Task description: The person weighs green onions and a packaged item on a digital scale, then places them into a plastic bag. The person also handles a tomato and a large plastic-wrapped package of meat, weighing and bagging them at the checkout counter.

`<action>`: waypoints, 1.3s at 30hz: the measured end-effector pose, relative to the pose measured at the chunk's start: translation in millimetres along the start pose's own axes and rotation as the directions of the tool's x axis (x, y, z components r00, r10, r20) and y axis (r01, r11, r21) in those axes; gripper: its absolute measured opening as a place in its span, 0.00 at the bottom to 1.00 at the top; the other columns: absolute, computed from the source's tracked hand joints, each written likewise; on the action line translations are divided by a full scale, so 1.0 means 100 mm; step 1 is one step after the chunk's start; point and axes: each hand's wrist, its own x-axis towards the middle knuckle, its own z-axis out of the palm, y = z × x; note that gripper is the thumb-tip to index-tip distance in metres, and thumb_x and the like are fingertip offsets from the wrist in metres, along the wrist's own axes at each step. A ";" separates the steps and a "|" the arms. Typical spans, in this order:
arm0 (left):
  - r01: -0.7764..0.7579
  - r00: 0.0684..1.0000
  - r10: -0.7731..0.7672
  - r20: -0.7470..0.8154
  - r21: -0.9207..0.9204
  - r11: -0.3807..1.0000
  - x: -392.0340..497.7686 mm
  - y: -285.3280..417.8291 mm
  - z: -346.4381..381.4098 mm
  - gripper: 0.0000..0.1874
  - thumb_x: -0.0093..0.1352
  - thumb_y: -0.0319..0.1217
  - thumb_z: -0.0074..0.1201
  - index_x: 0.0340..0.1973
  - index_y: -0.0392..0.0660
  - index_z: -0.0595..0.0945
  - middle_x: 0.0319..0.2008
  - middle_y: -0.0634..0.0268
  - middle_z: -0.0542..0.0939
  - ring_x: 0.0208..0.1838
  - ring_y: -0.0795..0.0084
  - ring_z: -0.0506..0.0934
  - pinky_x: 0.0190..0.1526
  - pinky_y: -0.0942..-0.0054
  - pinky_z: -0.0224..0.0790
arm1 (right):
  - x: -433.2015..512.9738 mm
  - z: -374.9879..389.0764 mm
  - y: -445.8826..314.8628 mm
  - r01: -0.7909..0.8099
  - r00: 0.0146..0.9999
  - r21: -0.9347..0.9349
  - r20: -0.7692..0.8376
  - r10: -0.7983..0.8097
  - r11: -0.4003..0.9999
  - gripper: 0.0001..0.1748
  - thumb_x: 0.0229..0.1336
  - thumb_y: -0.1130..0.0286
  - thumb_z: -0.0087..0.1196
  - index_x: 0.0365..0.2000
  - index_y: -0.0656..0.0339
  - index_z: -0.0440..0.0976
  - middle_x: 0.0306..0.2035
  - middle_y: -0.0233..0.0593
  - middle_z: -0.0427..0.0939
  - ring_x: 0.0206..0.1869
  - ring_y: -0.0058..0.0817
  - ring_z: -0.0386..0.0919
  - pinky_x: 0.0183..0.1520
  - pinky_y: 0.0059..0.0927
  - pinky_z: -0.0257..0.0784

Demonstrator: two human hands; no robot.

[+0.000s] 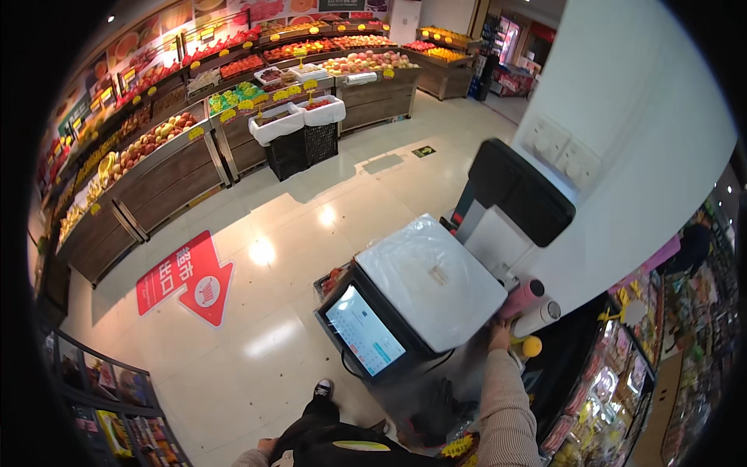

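Observation:
A weighing scale with a touchscreen (366, 330) stands before me, its square pan (429, 274) covered with clear plastic film. My right hand (499, 337) reaches past the pan's right corner, close to a pink bottle (523, 296), a white bottle (537, 320) and a yellow-capped container (530, 347). Its fingers are partly hidden, so whether they grip anything is unclear. Low in the picture, my left hand (267, 445) hangs beside my dark clothing, mostly cut off by the sleeve and the frame. Behind the pan rises the scale's black rear display head (521, 191).
Wooden fruit stands (163, 181) line the far wall, with two black crates (303, 146) in front. A white pillar (636, 117) rises beyond the scale. Packaged-food shelves (601, 397) flank my right; a low rack (111, 403) stands at left. A red arrow sticker (192, 280) marks the floor.

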 end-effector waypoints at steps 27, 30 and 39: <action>-0.364 0.584 0.315 0.748 -0.106 0.925 -0.25 4.39 -0.17 0.20 0.77 0.38 0.50 0.58 0.36 0.76 0.49 0.56 0.82 0.51 0.66 0.82 0.56 0.69 0.76 | -1.49 -0.10 -0.72 -0.199 0.919 0.772 -0.067 0.388 0.604 0.41 0.44 0.76 0.68 0.62 0.61 0.67 0.56 0.53 0.72 0.58 0.55 0.69 0.64 0.43 0.66; -0.434 0.541 0.350 0.765 -0.103 0.895 -0.40 4.66 -0.03 0.20 0.77 0.37 0.50 0.58 0.37 0.76 0.48 0.56 0.82 0.51 0.67 0.82 0.57 0.69 0.75 | -1.38 0.01 -0.70 -0.250 0.932 0.710 -0.008 0.364 0.658 0.36 0.41 0.77 0.67 0.56 0.61 0.73 0.52 0.51 0.77 0.56 0.55 0.71 0.62 0.43 0.68; -0.353 0.468 0.526 0.710 -0.396 0.848 -1.05 5.25 0.63 0.25 0.77 0.34 0.51 0.66 0.38 0.67 0.59 0.57 0.75 0.58 0.70 0.77 0.59 0.70 0.72 | -1.99 -1.88 -1.10 -0.029 0.984 0.953 -0.026 0.176 0.300 0.48 0.43 0.77 0.69 0.67 0.60 0.60 0.50 0.44 0.76 0.52 0.44 0.74 0.59 0.36 0.70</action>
